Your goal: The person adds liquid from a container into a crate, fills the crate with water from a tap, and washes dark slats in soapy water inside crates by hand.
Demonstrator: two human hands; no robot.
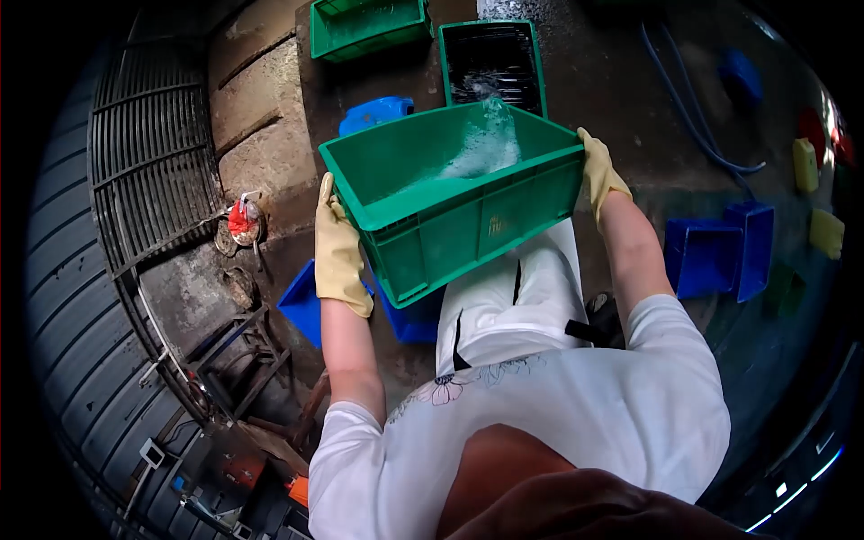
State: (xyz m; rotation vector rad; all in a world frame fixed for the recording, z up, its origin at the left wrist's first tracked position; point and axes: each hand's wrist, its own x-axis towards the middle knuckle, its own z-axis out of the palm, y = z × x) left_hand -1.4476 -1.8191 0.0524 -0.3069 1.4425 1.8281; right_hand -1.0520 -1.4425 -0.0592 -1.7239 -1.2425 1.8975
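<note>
The left hand point(340, 256) and right hand point(601, 171), in gloves, squeeze both ends of the big green box point(477, 225) between them, likely because it is wide and wet. A dark-filled tub point(539, 72) sits just past the hands.

Honestly, I've got decent room over the floor point(632, 108) between my right hand point(604, 175) and the blue hose point(736, 166). Straight ahead's tighter, with a green crate point(539, 72) and some blue thing point(376, 112) crowding the far side of the held tub point(477, 225).
</note>
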